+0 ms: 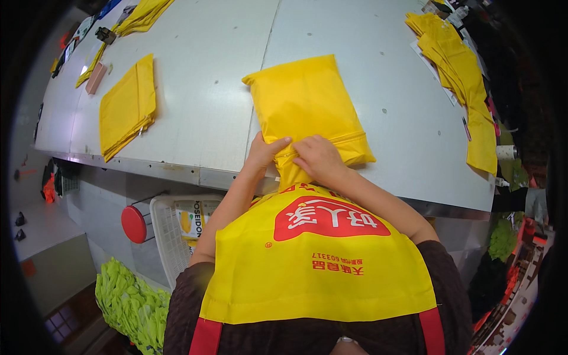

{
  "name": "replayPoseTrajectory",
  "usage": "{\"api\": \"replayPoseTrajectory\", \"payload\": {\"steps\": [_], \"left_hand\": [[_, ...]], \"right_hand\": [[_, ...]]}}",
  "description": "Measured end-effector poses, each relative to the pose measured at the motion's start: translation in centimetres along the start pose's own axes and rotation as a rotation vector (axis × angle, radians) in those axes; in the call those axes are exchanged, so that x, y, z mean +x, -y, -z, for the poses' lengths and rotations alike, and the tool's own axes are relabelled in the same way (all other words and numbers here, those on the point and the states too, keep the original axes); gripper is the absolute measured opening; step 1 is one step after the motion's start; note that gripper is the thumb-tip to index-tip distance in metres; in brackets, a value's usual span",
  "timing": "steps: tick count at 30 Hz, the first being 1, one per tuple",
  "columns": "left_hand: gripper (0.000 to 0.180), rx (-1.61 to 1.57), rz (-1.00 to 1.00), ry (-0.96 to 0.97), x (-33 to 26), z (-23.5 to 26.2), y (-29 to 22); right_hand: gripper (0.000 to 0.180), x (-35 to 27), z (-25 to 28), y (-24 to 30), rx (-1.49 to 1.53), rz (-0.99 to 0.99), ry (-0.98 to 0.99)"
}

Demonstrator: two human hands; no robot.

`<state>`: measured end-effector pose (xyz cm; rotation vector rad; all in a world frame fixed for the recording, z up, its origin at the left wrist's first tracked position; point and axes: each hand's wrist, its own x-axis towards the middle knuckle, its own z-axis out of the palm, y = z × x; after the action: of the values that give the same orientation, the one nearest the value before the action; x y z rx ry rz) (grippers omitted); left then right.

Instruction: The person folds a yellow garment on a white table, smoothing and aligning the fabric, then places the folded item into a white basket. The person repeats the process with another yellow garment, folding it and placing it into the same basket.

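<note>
A stuffed yellow fabric bag with a zipper lies on the grey table, its near end at the table's front edge. My left hand pinches the bag's near end beside the zipper. My right hand grips the same end from the right, fingers closed at the zipper. The two hands almost touch. I wear a yellow apron with a red patch and red straps.
A stack of flat yellow bags lies left on the table, another pile at the right, more at the far left. Below the table stand a white basket, a red round stool and green items.
</note>
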<state>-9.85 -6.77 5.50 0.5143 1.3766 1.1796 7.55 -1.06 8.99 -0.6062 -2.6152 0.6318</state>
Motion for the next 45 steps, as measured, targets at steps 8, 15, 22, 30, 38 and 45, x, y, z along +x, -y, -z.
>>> {"api": "replayPoseTrajectory", "payload": {"steps": [8, 15, 22, 30, 38, 45], "left_hand": [[0.058, -0.386, 0.216, 0.211, -2.7, 0.9, -0.3], [0.073, -0.332, 0.092, 0.324, -3.1, 1.1, 1.6], [0.067, -0.617, 0.125, 0.363, -3.3, 1.6, 2.0], [0.065, -0.477, 0.136, 0.247, -3.3, 0.1, 2.1], [0.054, -0.751, 0.2, 0.316, -3.0, 0.6, 2.3], [0.043, -0.427, 0.15, 0.066, -1.6, -1.0, 3.4]], "right_hand": [[0.011, 2.5, 1.0, -0.7, 0.008, 0.085, 0.327], [0.013, 4.9, 1.4, -0.1, -0.133, 0.169, 0.557], [0.017, 3.6, 0.3, 1.4, -0.04, -0.124, 0.458], [0.014, 2.4, 0.5, 2.9, -0.115, -0.366, 0.441], [0.014, 1.4, 0.1, 3.3, 0.143, -0.309, 0.227], [0.015, 0.5, -0.4, 3.1, 0.176, -0.193, 0.09]]}}
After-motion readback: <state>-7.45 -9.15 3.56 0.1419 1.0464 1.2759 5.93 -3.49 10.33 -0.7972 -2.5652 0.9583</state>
